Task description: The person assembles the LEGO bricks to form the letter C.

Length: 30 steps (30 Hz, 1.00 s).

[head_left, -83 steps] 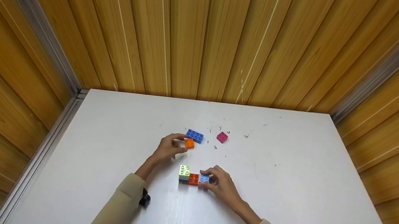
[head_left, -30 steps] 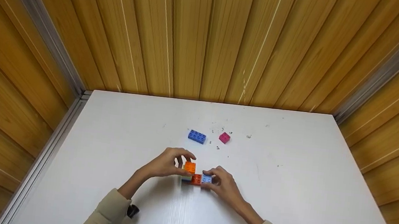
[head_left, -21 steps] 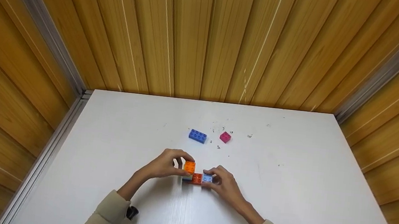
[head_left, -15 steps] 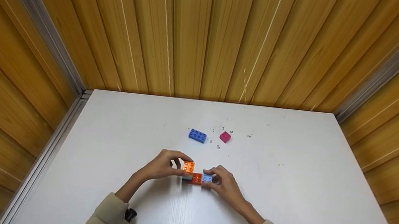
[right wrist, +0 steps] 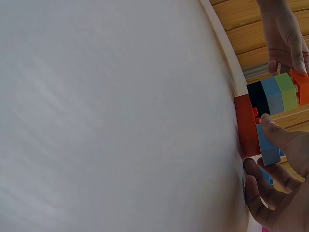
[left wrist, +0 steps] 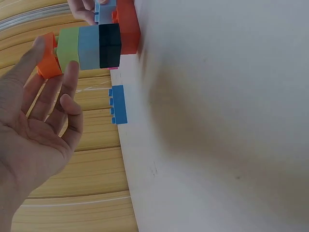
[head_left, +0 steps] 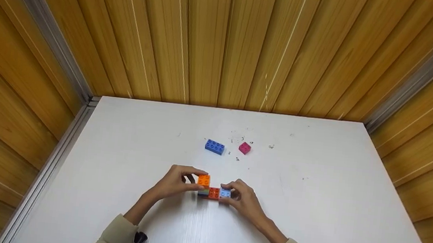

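Observation:
My left hand (head_left: 174, 182) pinches an orange toy brick (head_left: 204, 179) between thumb and fingers at the top of a small stack. In the left wrist view, the orange brick sits slightly askew over a light green brick (left wrist: 68, 48), whose studs still show. Below the green come a grey-blue brick (left wrist: 89, 47) and a dark brick (left wrist: 109, 46), standing on one end of a long red brick (right wrist: 246, 128). On the red brick's other end is a light blue brick (head_left: 225, 192), gripped by my right hand (head_left: 246, 202) with thumb and fingers on opposite sides.
A long blue brick (head_left: 214, 147) and a small magenta brick (head_left: 244, 148) lie farther back on the white table (head_left: 311, 212). Small dark marks dot the tabletop around them. Wood-patterned panels (head_left: 225, 42) enclose the back and sides.
My left hand took the orange brick from beside the long blue brick and brought it over the stack; lately it shifted slightly left there. My right hand keeps its hold on the light blue brick.

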Motion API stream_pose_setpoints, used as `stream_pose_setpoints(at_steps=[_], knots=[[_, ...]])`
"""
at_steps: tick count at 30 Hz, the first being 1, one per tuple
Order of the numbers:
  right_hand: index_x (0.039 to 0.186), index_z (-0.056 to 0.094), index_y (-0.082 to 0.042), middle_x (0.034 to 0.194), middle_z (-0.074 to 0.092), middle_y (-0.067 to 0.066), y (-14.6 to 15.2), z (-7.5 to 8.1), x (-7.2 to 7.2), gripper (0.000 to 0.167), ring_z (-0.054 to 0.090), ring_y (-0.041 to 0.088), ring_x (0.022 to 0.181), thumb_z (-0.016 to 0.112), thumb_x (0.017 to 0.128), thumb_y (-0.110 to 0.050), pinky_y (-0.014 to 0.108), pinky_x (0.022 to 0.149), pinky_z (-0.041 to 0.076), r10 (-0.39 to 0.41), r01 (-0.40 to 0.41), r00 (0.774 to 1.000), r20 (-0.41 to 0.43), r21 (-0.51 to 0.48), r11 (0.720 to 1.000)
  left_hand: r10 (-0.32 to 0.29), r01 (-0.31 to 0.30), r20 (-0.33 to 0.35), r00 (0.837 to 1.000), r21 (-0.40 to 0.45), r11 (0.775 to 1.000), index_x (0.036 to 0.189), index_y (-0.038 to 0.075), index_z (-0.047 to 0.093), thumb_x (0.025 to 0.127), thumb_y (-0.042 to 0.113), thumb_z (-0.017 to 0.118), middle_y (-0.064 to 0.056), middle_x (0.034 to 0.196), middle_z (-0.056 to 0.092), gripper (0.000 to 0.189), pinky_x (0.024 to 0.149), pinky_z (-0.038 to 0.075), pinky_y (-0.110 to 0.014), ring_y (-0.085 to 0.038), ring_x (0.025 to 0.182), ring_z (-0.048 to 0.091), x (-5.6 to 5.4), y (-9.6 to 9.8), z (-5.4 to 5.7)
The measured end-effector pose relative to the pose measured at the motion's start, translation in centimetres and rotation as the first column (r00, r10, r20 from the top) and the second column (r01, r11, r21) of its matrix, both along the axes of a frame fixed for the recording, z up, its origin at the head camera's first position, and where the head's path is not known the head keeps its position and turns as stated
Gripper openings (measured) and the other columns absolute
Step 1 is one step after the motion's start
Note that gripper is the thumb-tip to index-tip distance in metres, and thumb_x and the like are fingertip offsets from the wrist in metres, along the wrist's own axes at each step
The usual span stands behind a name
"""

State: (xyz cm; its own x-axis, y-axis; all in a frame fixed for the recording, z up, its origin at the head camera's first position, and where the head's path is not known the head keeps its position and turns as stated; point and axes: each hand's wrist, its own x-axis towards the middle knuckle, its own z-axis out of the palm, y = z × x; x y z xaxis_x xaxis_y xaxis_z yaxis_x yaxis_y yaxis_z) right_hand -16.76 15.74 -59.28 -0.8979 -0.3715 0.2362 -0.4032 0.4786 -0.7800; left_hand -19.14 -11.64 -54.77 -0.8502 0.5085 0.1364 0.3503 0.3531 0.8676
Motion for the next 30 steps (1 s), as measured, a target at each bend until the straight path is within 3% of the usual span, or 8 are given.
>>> stream_pose_setpoints(at_steps=[8, 16, 20, 26, 30], knots=[[0.113, 0.075, -0.009, 0.092, 0.065, 0.001, 0.0, 0.1, 0.1, 0.033, 0.061, 0.017, 0.081, 0.083, 0.084, -0.023, 0.024, 0.074, 0.054, -0.007, 0.006, 0.999, 0.032, 0.021, 1.000, 0.014, -0.013, 0.017, 1.000, -0.019, 1.000, 0.121, 0.009, 0.076, 0.086, 0.017, 0.083, -0.013, 0.118, 0.076, 0.037, 0.078, 0.057, -0.025, -0.021, 0.087, 0.071, 0.2, 0.2, 0.4], [0.113, 0.075, -0.009, 0.092, 0.065, 0.001, -0.4, -0.2, 0.4, 0.033, 0.061, 0.013, 0.082, 0.083, 0.084, -0.024, 0.023, 0.074, 0.054, -0.010, 0.009, 0.999, 0.048, 0.025, 1.000, 0.037, -0.054, -0.085, 0.996, -0.208, 0.977, 0.118, 0.016, 0.078, 0.082, 0.029, 0.086, -0.003, 0.106, 0.079, 0.039, 0.065, 0.049, -0.018, -0.006, 0.070, 0.064, 0.5, 0.2, 1.2], [0.112, 0.075, -0.009, 0.092, 0.065, 0.001, -0.5, -0.2, 0.5, 0.032, 0.062, 0.012, 0.081, 0.083, 0.084, -0.023, 0.024, 0.074, 0.054, -0.007, 0.006, 0.999, 0.044, 0.018, 1.000, 0.056, -0.082, -0.105, 0.993, -0.261, 0.962, 0.116, 0.019, 0.079, 0.081, 0.033, 0.087, 0.002, 0.102, 0.079, 0.039, 0.065, 0.047, -0.019, -0.004, 0.071, 0.061, 0.8, 0.3, 1.3], [0.113, 0.074, -0.007, 0.094, 0.065, 0.002, -0.5, 0.1, 0.4, 0.033, 0.061, 0.010, 0.081, 0.083, 0.084, -0.021, 0.022, 0.074, 0.054, 0.003, -0.004, 0.999, 0.032, 0.041, 0.999, 0.069, -0.096, -0.122, 0.990, -0.228, 0.969, 0.114, 0.016, 0.079, 0.081, 0.030, 0.087, 0.000, 0.096, 0.077, 0.037, 0.063, 0.047, -0.019, -0.014, 0.071, 0.065, 0.7, 0.7, 0.9], [0.116, 0.072, -0.008, 0.100, 0.067, 0.002, -0.2, 1.0, 0.0, 0.034, 0.062, 0.011, 0.084, 0.082, 0.086, -0.019, 0.023, 0.075, 0.053, 0.016, -0.022, 0.997, 0.070, 0.092, 0.995, 0.064, -0.086, -0.128, 0.990, -0.179, 0.980, 0.113, 0.014, 0.079, 0.081, 0.027, 0.087, -0.003, 0.096, 0.076, 0.035, 0.062, 0.048, -0.018, -0.021, 0.074, 0.068, 0.3, 1.0, 0.5]])
